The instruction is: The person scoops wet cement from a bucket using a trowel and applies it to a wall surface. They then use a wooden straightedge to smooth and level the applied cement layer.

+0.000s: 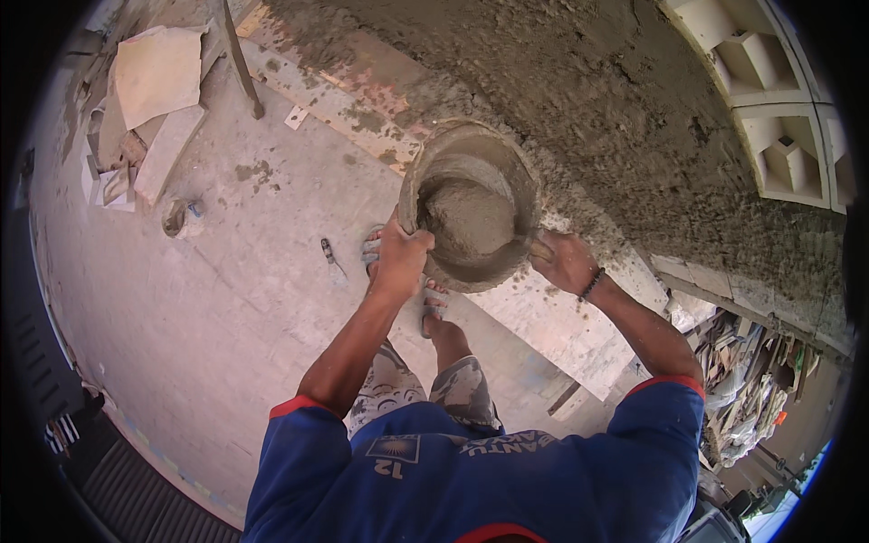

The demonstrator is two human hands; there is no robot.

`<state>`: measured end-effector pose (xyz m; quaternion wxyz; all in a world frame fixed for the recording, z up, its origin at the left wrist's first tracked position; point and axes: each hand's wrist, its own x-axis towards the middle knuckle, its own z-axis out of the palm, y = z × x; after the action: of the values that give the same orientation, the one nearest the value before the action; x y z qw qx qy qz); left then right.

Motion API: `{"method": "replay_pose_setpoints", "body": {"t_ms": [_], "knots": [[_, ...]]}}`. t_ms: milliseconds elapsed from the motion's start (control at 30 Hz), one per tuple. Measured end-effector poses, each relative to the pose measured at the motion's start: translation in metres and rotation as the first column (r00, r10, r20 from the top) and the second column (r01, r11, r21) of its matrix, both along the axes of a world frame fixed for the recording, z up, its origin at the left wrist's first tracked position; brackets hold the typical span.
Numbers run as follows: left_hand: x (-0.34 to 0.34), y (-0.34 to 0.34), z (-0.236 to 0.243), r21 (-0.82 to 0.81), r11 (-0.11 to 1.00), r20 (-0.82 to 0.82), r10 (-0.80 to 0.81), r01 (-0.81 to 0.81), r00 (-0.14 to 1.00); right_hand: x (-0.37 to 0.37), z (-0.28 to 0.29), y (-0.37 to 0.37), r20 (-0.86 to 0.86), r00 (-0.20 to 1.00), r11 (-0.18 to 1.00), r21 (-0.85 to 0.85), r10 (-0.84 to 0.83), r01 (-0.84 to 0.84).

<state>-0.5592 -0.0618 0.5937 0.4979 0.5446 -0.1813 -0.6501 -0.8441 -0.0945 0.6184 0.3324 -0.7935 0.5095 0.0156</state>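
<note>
A round bucket (489,142), its wall crusted with grey mortar, is held out in front of me. Wet mortar (472,217) lies in a mound inside it. My left hand (401,258) is closed over the bucket's left rim, thumb toward the inside. At the right rim, my right hand (566,262) is wrapped round the stubby handle of what looks like a trowel (540,247). The tool's blade is mostly hidden at the bucket's inner edge. A dark beaded bracelet circles my right wrist.
Rough wet mortar covers the wall (579,81) ahead, with pale vent blocks (787,163) at right. A spattered board (561,326) lies below. Broken boards (158,81) and a small container (178,218) are at left; scrap wood (760,371) is piled at right.
</note>
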Motion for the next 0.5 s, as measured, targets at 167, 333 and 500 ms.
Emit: {"method": "replay_pose_setpoints", "body": {"t_ms": [167, 333, 500], "knots": [[0.003, 0.008, -0.020, 0.023, 0.999, 0.042, 0.039, -0.040, 0.998, -0.005, 0.027, -0.015, -0.023, 1.000, 1.000, -0.009, -0.016, 0.016], [0.011, 0.018, -0.014, 0.136, 0.982, 0.142, 0.110, -0.130, 0.984, 0.017, 0.094, -0.044, -0.027, 0.997, 0.988, -0.133, 0.076, -0.079], [0.029, 0.038, -0.042, 0.081, 0.984, 0.200, 0.140, -0.159, 0.970, 0.015, 0.117, -0.108, 0.178, 0.984, 0.957, 0.286, 0.000, -0.052]]}}
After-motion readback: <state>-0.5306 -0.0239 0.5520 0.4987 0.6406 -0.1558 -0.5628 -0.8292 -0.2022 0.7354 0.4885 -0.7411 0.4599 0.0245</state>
